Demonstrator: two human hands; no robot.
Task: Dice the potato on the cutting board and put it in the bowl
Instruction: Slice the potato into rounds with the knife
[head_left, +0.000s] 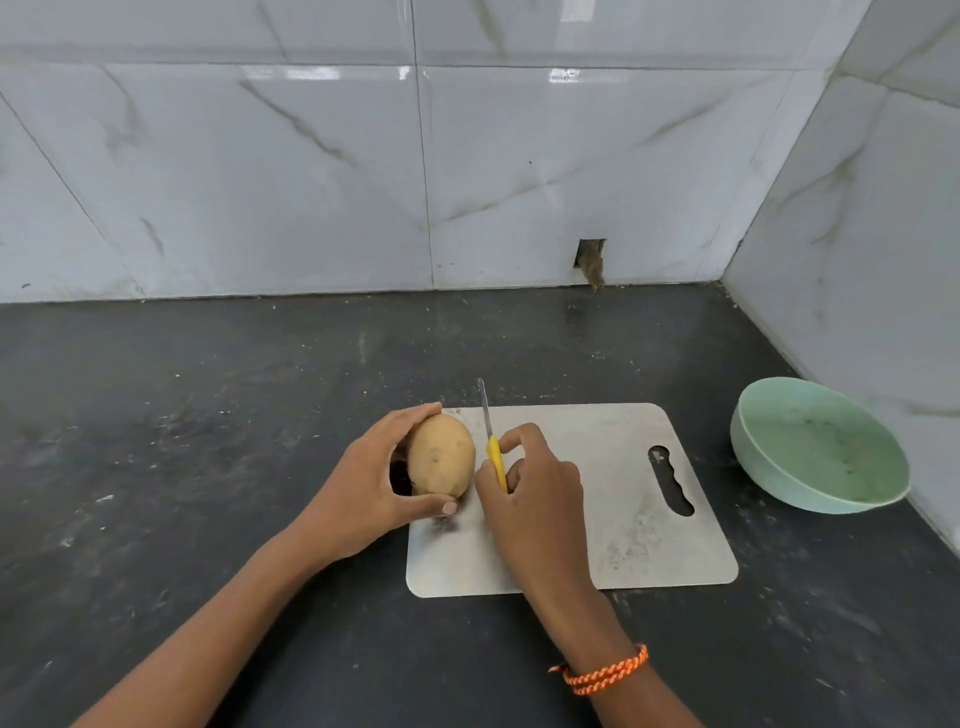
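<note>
Nearest me, my right hand (524, 488) is wrapped around the yellow handle of a small, thin-bladed knife (492, 447), with an orange braided cord bracelet (602, 673) on that wrist. It sits over the pale rectangular cutting board (623, 519), which lies on the dark stone table (208, 415). The blade points away from me, just right of the potato, and I judge it has not bitten in yet.

My left hand (374, 483) cups the whole, unpeeled tan potato (441, 457) at the board's left edge, thumb on the near end and fingers (415, 415) over the far end.

This looks like the first cut. To do it well, I would shift the potato further onto the board, since it overhangs the left edge. I would curl those far fingers back from the blade line and halve it lengthwise, to get a flat face that will not roll. A round, skinned potato may slip under a narrow blade, so I want steady downward pressure.

Well to the right of the board, the empty pale green round bowl (821, 452) waits near the tiled corner wall (519, 182).
</note>
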